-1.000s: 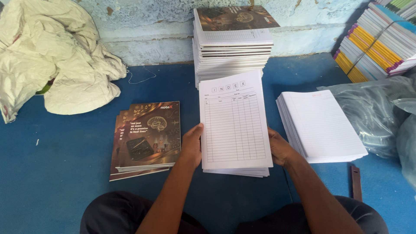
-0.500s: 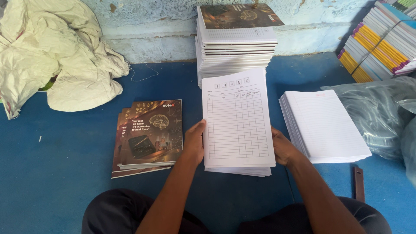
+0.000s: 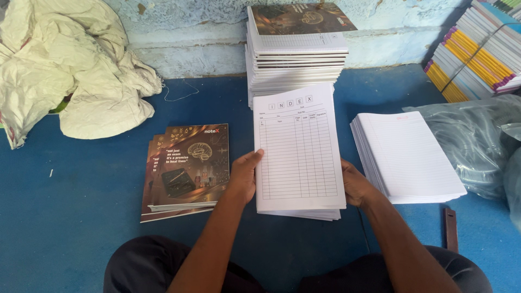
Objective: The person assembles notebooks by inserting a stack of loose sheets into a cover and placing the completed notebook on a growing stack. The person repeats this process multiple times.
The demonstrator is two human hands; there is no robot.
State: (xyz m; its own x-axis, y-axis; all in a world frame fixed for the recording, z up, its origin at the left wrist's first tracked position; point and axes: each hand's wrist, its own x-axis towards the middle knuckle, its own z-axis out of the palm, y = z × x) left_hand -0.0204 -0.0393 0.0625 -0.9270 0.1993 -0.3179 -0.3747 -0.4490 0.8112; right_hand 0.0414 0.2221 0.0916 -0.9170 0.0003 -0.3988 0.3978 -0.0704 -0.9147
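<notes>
Your left hand [image 3: 244,176] and right hand [image 3: 355,184] clamped on the white page stack [image 3: 298,152], dark covers [image 3: 187,171] just left, blue floor [image 3: 81,217].

Left hand [image 3: 245,176]: I see its fingers [image 3: 255,158] curl further over the edge of the page stack [image 3: 299,152].
Page stack: barely shifted since.

White ruled sheets [image 3: 298,157], blue floor [image 3: 70,217]

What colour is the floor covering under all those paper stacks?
Bright blue floor covering, seen best in the head view, under the paper stacks.
</notes>
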